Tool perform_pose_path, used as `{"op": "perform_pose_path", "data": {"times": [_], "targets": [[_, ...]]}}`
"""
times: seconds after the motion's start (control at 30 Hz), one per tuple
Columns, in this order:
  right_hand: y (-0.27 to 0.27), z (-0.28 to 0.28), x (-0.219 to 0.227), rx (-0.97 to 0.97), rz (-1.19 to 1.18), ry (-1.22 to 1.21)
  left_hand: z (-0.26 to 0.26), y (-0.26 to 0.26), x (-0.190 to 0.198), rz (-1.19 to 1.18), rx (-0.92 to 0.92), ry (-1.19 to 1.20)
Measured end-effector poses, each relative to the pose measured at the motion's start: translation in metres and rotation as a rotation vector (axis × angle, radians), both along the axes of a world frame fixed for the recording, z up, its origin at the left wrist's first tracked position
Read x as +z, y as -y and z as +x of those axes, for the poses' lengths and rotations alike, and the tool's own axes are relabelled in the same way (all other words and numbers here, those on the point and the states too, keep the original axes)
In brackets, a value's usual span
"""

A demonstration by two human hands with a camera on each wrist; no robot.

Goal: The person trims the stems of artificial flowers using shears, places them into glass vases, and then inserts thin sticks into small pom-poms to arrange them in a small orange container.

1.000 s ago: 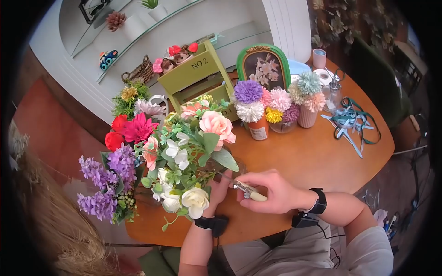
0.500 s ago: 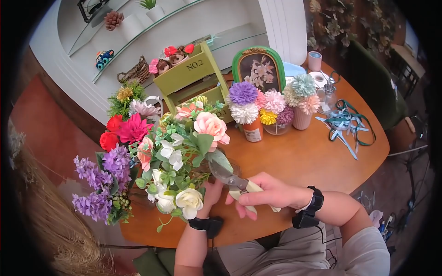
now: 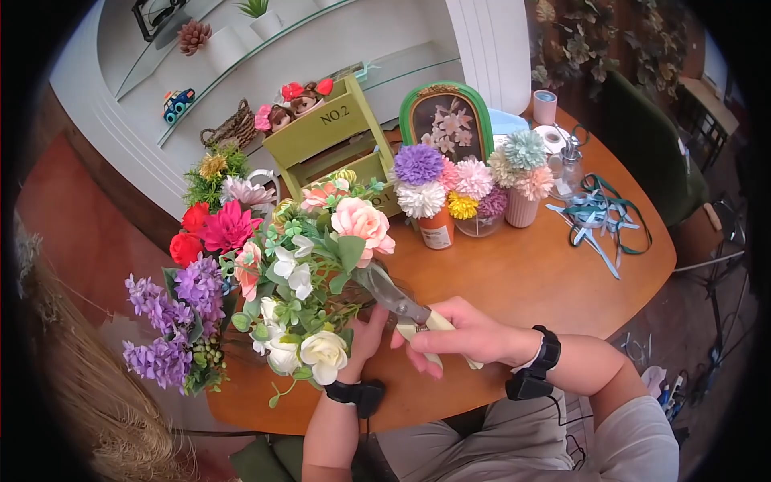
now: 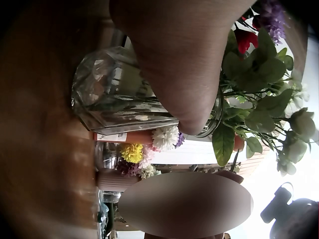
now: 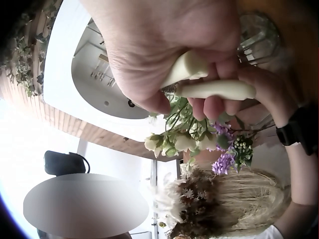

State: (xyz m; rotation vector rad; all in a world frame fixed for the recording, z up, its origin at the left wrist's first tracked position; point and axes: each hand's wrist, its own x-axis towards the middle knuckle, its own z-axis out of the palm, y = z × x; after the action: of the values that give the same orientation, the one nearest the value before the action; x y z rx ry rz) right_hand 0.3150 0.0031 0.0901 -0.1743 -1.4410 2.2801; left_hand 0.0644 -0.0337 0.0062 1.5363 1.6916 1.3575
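My right hand (image 3: 467, 331) grips pruning shears (image 3: 411, 308) by their cream handles, which stand apart in the right wrist view. The shears' metal blades reach into the right side of a bouquet (image 3: 301, 277) of pink and white roses, small white blooms and green leaves. Behind these flowers my left hand (image 3: 367, 341) is partly hidden. A faceted clear glass vase (image 4: 112, 92) stands on the table in the left wrist view, stems inside it, and the left hand holds it near the neck. Leaves hide the blade tips.
Purple flowers (image 3: 165, 321) and red blooms (image 3: 189, 233) crowd the left side. Behind stand a green drawer box (image 3: 325, 124), a green-framed picture (image 3: 446, 116) and pompom flowers (image 3: 420, 165) in vases. Blue and green ribbons (image 3: 602, 213) lie at the right of the wooden table (image 3: 498, 273).
The right hand has turned and moved slightly left, so the shears' blades show broadside with the handles spread wider. The left hand stays at the vase. The head view has shifted slightly.
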Motion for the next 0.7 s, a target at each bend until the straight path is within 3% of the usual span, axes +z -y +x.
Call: {"op": "perform_pose_path", "data": {"times": [0.7], "targets": [[-0.0005, -0.0031, 0.0006, -0.121, 0.041, 0.022, 0.0007, -0.0017, 0.0008, 0.013, -0.028, 0.061]]}}
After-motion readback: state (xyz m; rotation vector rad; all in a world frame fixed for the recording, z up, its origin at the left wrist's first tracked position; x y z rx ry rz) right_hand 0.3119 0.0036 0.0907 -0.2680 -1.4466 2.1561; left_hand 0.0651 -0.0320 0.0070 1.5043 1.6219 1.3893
